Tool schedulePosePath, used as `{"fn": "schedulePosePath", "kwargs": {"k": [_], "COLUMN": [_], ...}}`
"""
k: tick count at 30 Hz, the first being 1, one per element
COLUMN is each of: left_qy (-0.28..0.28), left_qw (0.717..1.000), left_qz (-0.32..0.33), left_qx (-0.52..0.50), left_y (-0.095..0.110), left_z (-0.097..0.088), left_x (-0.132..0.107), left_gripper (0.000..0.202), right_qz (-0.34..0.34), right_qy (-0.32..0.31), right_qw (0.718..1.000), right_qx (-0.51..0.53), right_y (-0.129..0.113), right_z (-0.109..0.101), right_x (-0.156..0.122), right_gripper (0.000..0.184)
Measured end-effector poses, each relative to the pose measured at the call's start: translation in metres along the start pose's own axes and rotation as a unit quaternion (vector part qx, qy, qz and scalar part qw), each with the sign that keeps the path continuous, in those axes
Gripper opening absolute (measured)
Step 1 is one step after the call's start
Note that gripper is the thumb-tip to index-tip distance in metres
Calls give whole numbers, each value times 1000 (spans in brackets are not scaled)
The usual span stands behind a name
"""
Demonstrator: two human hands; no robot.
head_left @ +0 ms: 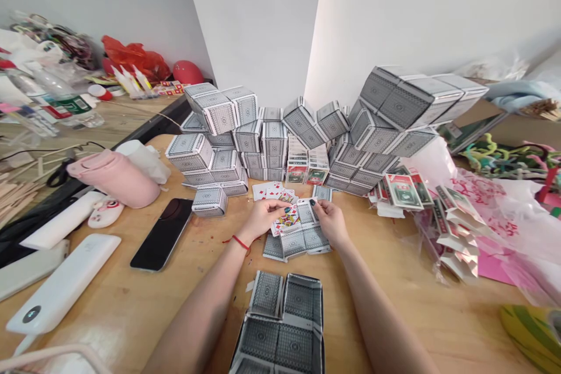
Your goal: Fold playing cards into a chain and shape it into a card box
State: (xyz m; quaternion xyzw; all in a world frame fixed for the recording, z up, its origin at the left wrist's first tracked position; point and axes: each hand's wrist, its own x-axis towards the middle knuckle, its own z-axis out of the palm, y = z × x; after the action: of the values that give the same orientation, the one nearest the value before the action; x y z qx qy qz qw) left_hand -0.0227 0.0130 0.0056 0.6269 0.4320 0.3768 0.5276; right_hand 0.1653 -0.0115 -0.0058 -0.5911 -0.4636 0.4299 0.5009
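Observation:
My left hand, a red string on its wrist, has thumb and fingers closed at a face-up playing card. My right hand pinches the upper edge of a playing card that partly overlaps it; which card exactly is hard to make out. Under and in front of both hands lie grey-backed cards in overlapping rows. Several face-up red-suit cards are spread just beyond my left hand. Closer to my body, between the forearms, stands a block built of grey patterned cards.
Behind the hands rises a wall of stacked card blocks, with card boxes at its middle. More card boxes lie to the right beside plastic wrapping. A phone, power bank and pink bottle are on the left.

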Motion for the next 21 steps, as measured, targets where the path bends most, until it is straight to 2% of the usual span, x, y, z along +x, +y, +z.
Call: {"fn": "schedulePosePath", "kwargs": {"k": [5,13,21], "left_qy": [-23,-23,40], "left_qw": [1000,1000,996], "left_qz": [-1,-8,-44], "left_qx": [20,8,-63], "left_y": [-1,-3,-6], "left_z": [-3,-2,2], "left_x": [-1,1,3], "left_gripper": [19,18,21], "right_qz": [5,0,11], "right_qy": [-28,-22,-24], "right_qw": [999,1000,999], "right_qx": [-18,-21,-22], "right_y": [-1,-7,-3], "right_z": [-1,0,2], "right_x": [0,-3,-2], "right_gripper": [42,42,42]}}
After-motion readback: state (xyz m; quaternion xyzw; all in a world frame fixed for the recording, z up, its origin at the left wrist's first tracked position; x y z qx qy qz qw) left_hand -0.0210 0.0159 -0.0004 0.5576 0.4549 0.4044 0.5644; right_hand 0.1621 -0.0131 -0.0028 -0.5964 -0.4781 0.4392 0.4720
